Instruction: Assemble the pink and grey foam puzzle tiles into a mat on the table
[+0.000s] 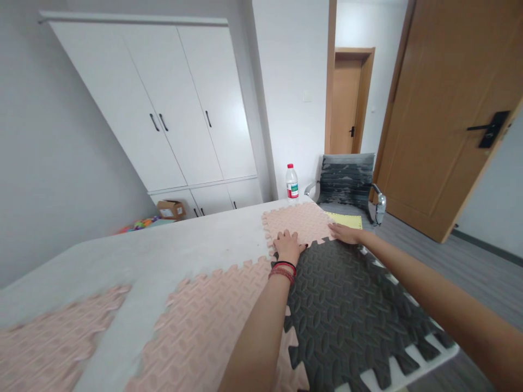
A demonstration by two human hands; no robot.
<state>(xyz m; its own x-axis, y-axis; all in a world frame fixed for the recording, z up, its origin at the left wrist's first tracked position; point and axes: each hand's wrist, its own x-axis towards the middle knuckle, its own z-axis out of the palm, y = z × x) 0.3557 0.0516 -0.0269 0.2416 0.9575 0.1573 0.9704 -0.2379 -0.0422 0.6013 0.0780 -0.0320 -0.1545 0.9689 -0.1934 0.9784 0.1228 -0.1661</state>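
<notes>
A far pink foam mat tile (300, 220) with toothed edges lies at the table's far end, against a black foam mat tile (343, 305). My left hand (288, 246) presses down where the far pink tile borders the black one, fingers spread and thumb out to the right. At the right end of that same border, my right hand (346, 234) rests with its fingers stretched flat over the edge. Left of the black tile is a nearer pink foam mat tile (204, 321), its teeth meeting the black tile's side. My left forearm covers part of that joint.
Another pink tile (53, 343) lies apart at the left on the white table (163, 256). A red-capped bottle (291, 182) stands at the far edge. Beyond are an office chair (347, 179), something yellow (345, 220), a cardboard box (170, 209) and an open wooden door (445, 120).
</notes>
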